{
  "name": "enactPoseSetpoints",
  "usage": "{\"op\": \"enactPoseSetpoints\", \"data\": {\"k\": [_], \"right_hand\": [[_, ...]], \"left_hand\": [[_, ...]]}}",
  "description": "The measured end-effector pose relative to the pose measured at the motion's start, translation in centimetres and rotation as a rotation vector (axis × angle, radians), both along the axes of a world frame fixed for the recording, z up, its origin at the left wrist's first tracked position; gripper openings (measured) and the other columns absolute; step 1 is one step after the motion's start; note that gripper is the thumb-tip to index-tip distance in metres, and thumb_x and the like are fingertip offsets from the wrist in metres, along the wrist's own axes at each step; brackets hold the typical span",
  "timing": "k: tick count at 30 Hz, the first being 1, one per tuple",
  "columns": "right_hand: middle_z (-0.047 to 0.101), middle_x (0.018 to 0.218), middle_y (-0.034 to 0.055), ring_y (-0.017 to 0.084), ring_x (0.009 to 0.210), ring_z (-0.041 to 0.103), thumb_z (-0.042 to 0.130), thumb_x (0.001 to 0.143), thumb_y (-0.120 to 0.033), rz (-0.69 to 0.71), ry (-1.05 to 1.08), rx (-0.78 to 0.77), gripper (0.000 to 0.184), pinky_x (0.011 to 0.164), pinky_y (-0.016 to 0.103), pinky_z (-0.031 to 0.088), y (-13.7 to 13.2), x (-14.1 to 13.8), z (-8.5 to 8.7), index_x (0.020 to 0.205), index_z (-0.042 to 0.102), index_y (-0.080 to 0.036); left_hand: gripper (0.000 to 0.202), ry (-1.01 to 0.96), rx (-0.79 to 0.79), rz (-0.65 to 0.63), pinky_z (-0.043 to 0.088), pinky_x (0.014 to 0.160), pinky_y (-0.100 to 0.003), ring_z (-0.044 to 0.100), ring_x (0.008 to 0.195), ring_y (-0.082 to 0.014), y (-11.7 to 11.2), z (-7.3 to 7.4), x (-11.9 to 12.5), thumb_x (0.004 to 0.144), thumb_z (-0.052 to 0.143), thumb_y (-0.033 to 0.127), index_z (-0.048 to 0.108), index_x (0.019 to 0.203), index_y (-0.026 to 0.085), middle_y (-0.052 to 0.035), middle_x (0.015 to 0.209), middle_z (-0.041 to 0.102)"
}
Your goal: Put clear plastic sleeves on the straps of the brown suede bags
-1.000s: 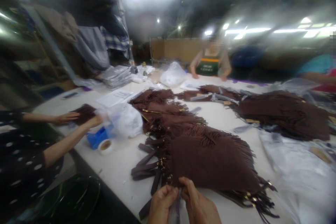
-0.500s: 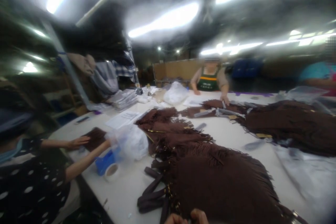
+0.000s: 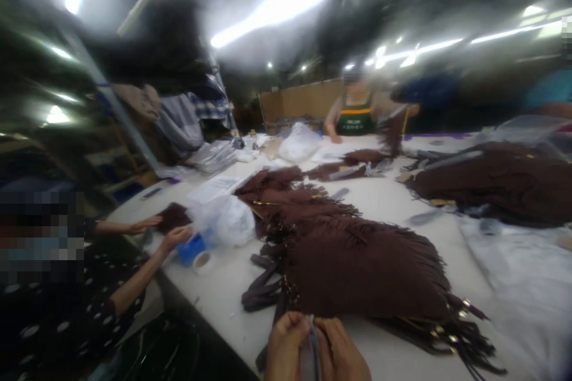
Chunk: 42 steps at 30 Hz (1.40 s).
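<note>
My left hand [image 3: 285,342] and my right hand [image 3: 340,348] are close together at the bottom centre, both closed. Between them they pinch the upper end of a narrow grey strip [image 3: 310,354], which seems covered in clear plastic; its lower end runs out of view. Just beyond my fingers lies a pile of dark brown fringed bags [image 3: 361,268] with gold-coloured metal fittings. Dark straps [image 3: 261,289] spill from the pile's left side onto the white table [image 3: 227,321].
On the left a co-worker's hands [image 3: 176,237] handle a brown piece beside a blue tape dispenser [image 3: 191,251] and clear plastic bags [image 3: 232,221]. Across the table another person [image 3: 356,116] lifts a fringed brown piece [image 3: 392,134]. More brown goods [image 3: 496,184] and plastic [image 3: 513,286] lie right.
My hands have come further up into view, with the grey strip now showing between them. The person across has raised a brown piece off the table. My view has tilted down.
</note>
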State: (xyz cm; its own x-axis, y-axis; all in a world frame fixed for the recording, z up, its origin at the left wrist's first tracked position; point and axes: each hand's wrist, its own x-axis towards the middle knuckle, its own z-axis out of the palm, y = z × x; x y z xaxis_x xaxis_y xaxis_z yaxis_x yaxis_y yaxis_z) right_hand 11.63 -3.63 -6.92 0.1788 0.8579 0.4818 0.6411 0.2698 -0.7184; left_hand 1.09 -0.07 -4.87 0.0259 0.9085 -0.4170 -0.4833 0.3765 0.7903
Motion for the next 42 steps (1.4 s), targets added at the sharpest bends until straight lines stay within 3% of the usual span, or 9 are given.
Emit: {"op": "enactPoseSetpoints", "data": {"k": [5, 10, 15, 19, 25, 30, 35, 42], "right_hand": [[0.065, 0.092, 0.0059, 0.016, 0.072, 0.069, 0.045, 0.095, -0.038, 0.105, -0.001, -0.005, 0.029, 0.059, 0.023, 0.057, -0.7, 0.2, -1.3, 0.118, 0.055, -0.023], [0.068, 0.098, 0.0061, 0.018, 0.088, 0.069, 0.047, 0.094, -0.026, 0.076, -0.02, -0.066, 0.021, 0.073, 0.025, 0.057, -1.1, 0.4, -0.7, 0.112, 0.057, -0.023], [0.068, 0.101, 0.0061, 0.018, 0.092, 0.067, 0.045, 0.095, -0.029, 0.086, 0.185, -0.229, 0.022, 0.08, 0.026, 0.055, -1.6, 0.3, 0.7, 0.11, 0.06, -0.022], [0.07, 0.102, 0.0061, 0.019, 0.092, 0.068, 0.051, 0.092, -0.034, 0.106, 0.322, -0.319, 0.025, 0.08, 0.026, 0.055, -1.5, 0.5, 1.0, 0.109, 0.064, -0.022], [0.073, 0.105, 0.0089, 0.026, 0.095, 0.068, 0.06, 0.085, -0.048, 0.104, 0.674, -0.55, 0.036, 0.08, 0.03, 0.055, -1.6, 0.4, 1.4, 0.107, 0.069, -0.021], [0.074, 0.1, 0.0094, 0.027, 0.099, 0.065, 0.069, 0.078, -0.05, 0.166, 0.942, -0.616, 0.041, 0.079, 0.03, 0.052, -1.3, 0.5, 1.6, 0.105, 0.071, -0.019], [0.074, 0.095, 0.0079, 0.02, 0.085, 0.066, 0.078, 0.071, -0.045, 0.169, 1.15, -0.619, 0.039, 0.078, 0.028, 0.05, -1.3, 0.5, 1.1, 0.1, 0.073, -0.019], [0.071, 0.071, 0.0026, 0.014, 0.056, 0.062, 0.088, 0.055, -0.039, 0.153, 1.507, -0.553, 0.047, 0.053, 0.022, 0.044, -1.6, -0.4, -0.9, 0.091, 0.065, -0.02]], "left_hand": [[0.036, -0.005, -0.048, 0.04, 0.042, 0.052, -0.023, 0.056, 0.053, -0.0136, -0.6, 0.7, 0.6, 0.051, 0.09, 0.034, 0.063, 0.061, 0.014, -0.0024, 0.057, 0.065], [0.02, -0.149, -0.158, -0.01, 0.048, 0.067, -0.022, 0.065, 0.069, -0.015, -0.8, 0.7, 0.0, 0.057, 0.085, 0.015, 0.069, 0.068, 0.014, -0.004, 0.07, 0.071], [0.016, -0.225, -0.326, -0.218, 0.05, 0.064, -0.027, 0.067, 0.063, -0.0191, 0.1, 0.0, -1.3, 0.063, 0.081, 0.014, 0.071, 0.076, 0.012, -0.0076, 0.07, 0.073], [0.017, -0.27, -0.341, -0.347, 0.051, 0.066, -0.029, 0.068, 0.066, -0.0207, 0.7, 0.1, -2.0, 0.067, 0.078, 0.018, 0.072, 0.08, 0.009, -0.0104, 0.074, 0.074], [0.021, -0.289, -0.297, -0.465, 0.05, 0.066, -0.028, 0.065, 0.066, -0.0173, 2.4, -0.2, -2.8, 0.064, 0.079, 0.01, 0.071, 0.083, 0.006, -0.0093, 0.076, 0.072], [0.02, -0.302, -0.29, -0.493, 0.049, 0.066, -0.029, 0.065, 0.066, -0.0171, 2.6, -1.1, -2.8, 0.066, 0.079, 0.012, 0.071, 0.083, 0.008, -0.009, 0.077, 0.072], [0.017, -0.336, -0.323, -0.478, 0.048, 0.065, -0.026, 0.064, 0.065, -0.0145, 1.9, -1.4, -2.4, 0.066, 0.081, 0.016, 0.07, 0.079, 0.014, -0.0041, 0.074, 0.071], [0.016, -0.341, -0.342, -0.529, 0.048, 0.061, -0.027, 0.063, 0.064, -0.015, 1.5, -2.0, -2.3, 0.071, 0.08, 0.024, 0.07, 0.077, 0.013, -0.0056, 0.073, 0.069]]}}
